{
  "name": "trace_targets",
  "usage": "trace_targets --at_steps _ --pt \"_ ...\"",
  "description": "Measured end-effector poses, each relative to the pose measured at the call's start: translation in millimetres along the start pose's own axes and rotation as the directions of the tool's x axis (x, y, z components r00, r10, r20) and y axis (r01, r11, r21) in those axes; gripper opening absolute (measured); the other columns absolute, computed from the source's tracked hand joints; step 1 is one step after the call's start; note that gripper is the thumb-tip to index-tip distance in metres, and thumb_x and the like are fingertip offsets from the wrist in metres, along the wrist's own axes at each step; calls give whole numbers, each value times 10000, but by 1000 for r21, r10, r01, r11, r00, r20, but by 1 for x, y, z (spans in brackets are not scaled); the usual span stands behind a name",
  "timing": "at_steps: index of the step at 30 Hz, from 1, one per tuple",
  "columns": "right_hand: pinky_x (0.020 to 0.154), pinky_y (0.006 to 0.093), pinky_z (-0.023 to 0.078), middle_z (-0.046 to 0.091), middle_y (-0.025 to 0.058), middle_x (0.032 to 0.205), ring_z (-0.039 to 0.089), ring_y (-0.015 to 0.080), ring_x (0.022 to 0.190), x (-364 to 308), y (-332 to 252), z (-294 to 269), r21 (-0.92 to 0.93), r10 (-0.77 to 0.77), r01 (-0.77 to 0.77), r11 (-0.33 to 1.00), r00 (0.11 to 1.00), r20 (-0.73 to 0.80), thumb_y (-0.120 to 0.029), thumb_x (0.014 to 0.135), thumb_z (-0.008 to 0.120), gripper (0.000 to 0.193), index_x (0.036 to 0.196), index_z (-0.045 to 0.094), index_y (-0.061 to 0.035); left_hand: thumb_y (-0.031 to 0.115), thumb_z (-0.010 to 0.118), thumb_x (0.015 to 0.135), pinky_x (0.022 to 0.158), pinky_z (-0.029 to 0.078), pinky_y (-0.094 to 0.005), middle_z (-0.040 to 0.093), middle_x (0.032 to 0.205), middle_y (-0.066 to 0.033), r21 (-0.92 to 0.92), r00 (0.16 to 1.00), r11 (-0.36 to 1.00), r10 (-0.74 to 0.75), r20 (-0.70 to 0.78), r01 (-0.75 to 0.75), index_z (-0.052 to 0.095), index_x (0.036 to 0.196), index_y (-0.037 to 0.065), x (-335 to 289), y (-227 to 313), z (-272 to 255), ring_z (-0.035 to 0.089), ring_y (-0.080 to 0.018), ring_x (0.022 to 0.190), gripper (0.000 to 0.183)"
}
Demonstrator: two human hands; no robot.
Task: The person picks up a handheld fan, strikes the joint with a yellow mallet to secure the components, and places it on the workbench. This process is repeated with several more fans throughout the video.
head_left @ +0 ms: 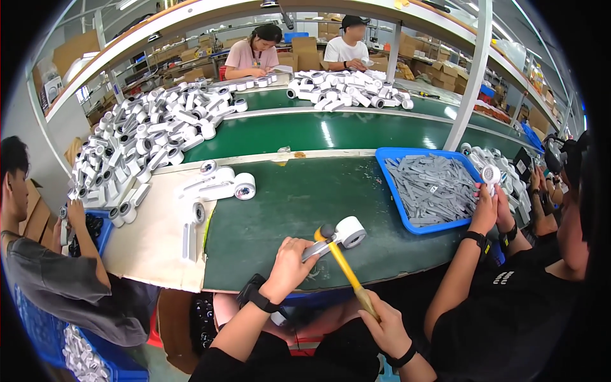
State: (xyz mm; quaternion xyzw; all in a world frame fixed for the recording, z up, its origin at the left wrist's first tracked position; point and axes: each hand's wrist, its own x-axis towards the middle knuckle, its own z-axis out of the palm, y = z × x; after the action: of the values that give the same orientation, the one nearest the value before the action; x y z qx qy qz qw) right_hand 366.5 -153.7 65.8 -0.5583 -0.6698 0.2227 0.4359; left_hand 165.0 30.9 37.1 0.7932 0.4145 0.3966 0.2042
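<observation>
My left hand (288, 266) is wrapped round the handle of a white handheld device (349, 230) with a round head and a grey strip along its handle. The device lies low over the green mat (286, 204), its head pointing right. In my right hand (386, 326) is a hammer (344, 265) with a yellow handle, gripped near the lower end. The hammer's dark, rounded head is over the device's handle, near the neck; I cannot tell whether they touch. Left of my hands lie several similar white devices (216, 184) and a single one (189, 240) on the pale board.
A blue tray (407, 224) of grey strips stands right of the mat. Large piles of white devices (153, 124) line the green conveyor (267, 137) behind. People sit close at my left (57, 280) and right (509, 286); two more work across the conveyor. A metal post (472, 76) rises behind the tray.
</observation>
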Motion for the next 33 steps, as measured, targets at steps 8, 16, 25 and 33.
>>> trace_targets --at_steps 8,16,25,33 --pt "685 310 494 617 162 863 619 244 730 1 -10 -10 -29 152 -151 988 988 6 -52 908 648 442 1333 539 4 93 751 775 812 488 -417 667 909 -152 -34 1000 999 14 -9 -14 677 970 -5 3 -6 0 589 -345 896 230" --pt "697 319 492 628 174 885 630 253 746 2 -4 -7 -102 141 -139 985 990 21 -40 897 646 431 1311 549 33 93 747 779 829 483 -416 670 919 -153 -55 1000 998 -23 15 24 687 972 -6 -3 -8 2 586 -345 908 225" --pt "684 316 485 587 163 823 602 250 713 4 -1 -4 -146 175 -163 976 981 78 -56 908 639 451 1338 531 28 110 795 727 822 484 -430 666 862 -141 33 999 999 -15 -41 16 693 957 21 -17 -7 -18 594 -344 871 266" --pt "660 309 463 560 129 797 574 226 687 6 -11 3 -153 84 -70 986 992 91 -27 883 662 471 1335 541 26 113 801 709 778 503 -407 667 856 -122 -3 990 993 -122 -74 122 721 926 42 -26 -8 -19 599 -314 863 242"
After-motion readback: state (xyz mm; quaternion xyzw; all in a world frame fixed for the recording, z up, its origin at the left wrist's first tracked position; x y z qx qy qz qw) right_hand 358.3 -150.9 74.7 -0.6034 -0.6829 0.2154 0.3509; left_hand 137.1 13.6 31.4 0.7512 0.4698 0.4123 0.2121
